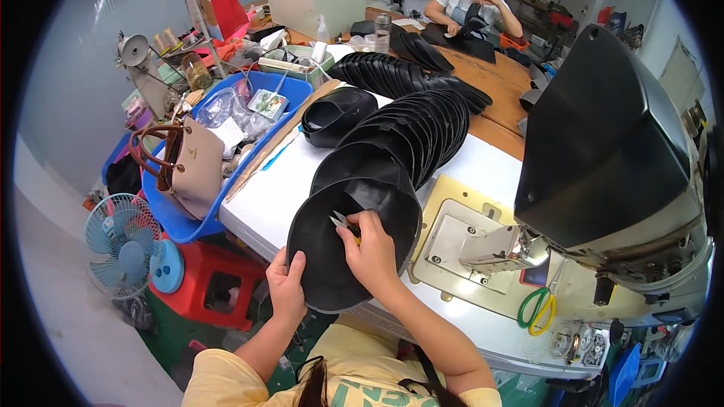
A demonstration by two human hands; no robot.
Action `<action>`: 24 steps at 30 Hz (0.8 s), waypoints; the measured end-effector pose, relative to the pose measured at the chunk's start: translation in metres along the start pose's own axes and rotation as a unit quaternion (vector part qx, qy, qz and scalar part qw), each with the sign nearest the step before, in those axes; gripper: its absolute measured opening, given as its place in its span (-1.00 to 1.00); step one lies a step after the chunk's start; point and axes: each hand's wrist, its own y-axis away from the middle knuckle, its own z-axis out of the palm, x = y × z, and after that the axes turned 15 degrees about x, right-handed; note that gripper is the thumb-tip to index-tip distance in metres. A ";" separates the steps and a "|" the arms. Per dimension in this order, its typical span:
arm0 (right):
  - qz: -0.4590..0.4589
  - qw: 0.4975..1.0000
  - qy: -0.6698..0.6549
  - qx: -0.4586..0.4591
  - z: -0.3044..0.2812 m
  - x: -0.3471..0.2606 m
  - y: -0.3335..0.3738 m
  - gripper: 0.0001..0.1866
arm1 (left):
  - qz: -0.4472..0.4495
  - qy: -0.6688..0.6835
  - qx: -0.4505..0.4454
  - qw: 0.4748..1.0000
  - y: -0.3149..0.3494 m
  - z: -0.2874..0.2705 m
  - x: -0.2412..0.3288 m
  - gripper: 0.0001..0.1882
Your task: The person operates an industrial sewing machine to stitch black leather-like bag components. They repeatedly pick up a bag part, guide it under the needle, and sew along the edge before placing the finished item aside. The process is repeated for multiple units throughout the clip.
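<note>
Head view: left hand (pixel 288 286) pinching black piece (pixel 326 260) by its rim over surface's (pixel 264 207) near edge; right hand (pixel 369 252) gripping snips (pixel 337 219). Blades could nick it if it slips.

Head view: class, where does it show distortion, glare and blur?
In the head view, a dark curved border rings the picture and the white table edge bows; the black machine hood carries a pale sheen; the co-worker's face is blurred; the hands look fairly sharp.
</note>
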 end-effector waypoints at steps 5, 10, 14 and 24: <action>-0.002 0.996 -0.087 -0.009 -0.009 -0.006 0.001 -0.86 | -0.008 -0.024 0.022 0.999 -0.017 -0.007 -0.005 -0.79; 0.065 0.991 -0.084 -0.084 -0.042 -0.012 0.019 -0.85 | 0.038 -0.136 0.033 0.989 -0.078 -0.019 -0.047 -0.77; 0.077 0.991 -0.065 -0.093 -0.049 0.006 0.033 -0.85 | 0.258 -0.309 0.025 0.915 -0.140 0.016 -0.046 -0.68; -0.051 0.984 0.169 -0.009 -0.103 0.071 0.080 -0.80 | 0.555 -0.440 -0.175 0.684 -0.253 0.056 -0.018 -0.67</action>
